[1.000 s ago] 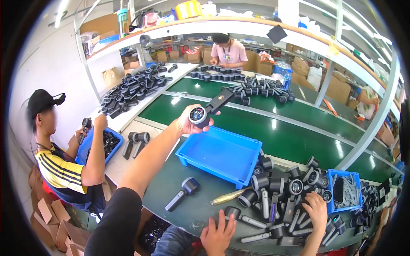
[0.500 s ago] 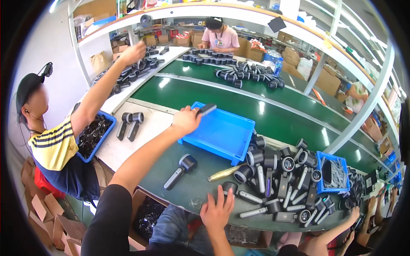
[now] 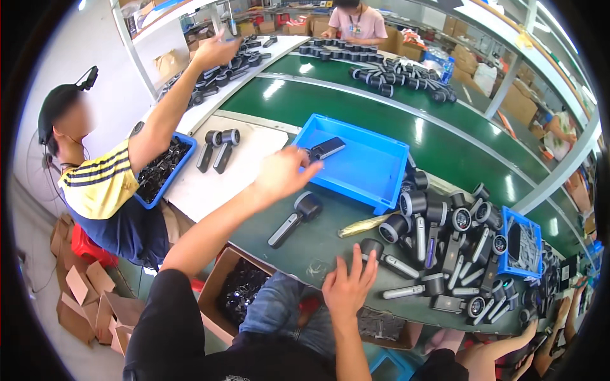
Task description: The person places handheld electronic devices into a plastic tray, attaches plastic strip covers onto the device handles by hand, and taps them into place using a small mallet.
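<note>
My left hand [image 3: 279,178] is over the near left corner of a blue tray [image 3: 391,170], fingers apart and blurred. Just beyond its fingertips, a black and grey handheld fan [image 3: 329,148] lies inside the tray. Another handheld fan [image 3: 284,230], with a black round head and grey handle, lies on the green table in front of the tray. My right hand [image 3: 348,289] is at the table's near edge with spread fingers. Its fingertips reach the head of a further fan [image 3: 399,265], though contact is unclear.
A pile of handheld fans [image 3: 454,241] covers the right of the table, beside a small blue bin [image 3: 539,267]. A yellowish wrapped stick [image 3: 363,225] lies near the tray. At left, a co-worker [image 3: 95,171] reaches across a white bench [image 3: 279,49]. Beyond runs a green conveyor [image 3: 254,101].
The fan that was in my left hand now lies in the blue tray, and the fingers have come apart. My right hand stays by the same fan. The whole view has shifted.
</note>
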A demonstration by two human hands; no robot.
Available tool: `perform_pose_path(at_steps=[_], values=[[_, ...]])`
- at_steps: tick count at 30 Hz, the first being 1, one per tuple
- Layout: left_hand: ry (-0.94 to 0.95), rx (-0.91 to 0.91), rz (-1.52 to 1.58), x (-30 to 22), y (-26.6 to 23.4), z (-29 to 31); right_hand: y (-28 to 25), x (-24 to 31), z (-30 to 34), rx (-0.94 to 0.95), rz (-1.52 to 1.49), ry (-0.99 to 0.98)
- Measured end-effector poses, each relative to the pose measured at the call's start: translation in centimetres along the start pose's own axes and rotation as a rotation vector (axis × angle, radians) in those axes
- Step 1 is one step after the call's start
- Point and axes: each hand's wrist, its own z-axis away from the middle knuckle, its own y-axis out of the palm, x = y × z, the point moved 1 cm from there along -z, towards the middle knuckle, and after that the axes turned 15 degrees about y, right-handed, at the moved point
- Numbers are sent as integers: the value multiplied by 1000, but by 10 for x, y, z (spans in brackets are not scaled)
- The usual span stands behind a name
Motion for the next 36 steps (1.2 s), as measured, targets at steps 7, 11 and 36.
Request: perform_pose_path(at_steps=[7, 11, 36], values=[[40, 407, -28, -4, 18, 115, -1, 6, 0, -6, -3, -11], [168, 220, 39, -21, -8, 107, -3, 2, 1, -17, -8, -9], [1330, -17, 2, -177, 68, -75, 1, -6, 4, 46, -94, 25]])
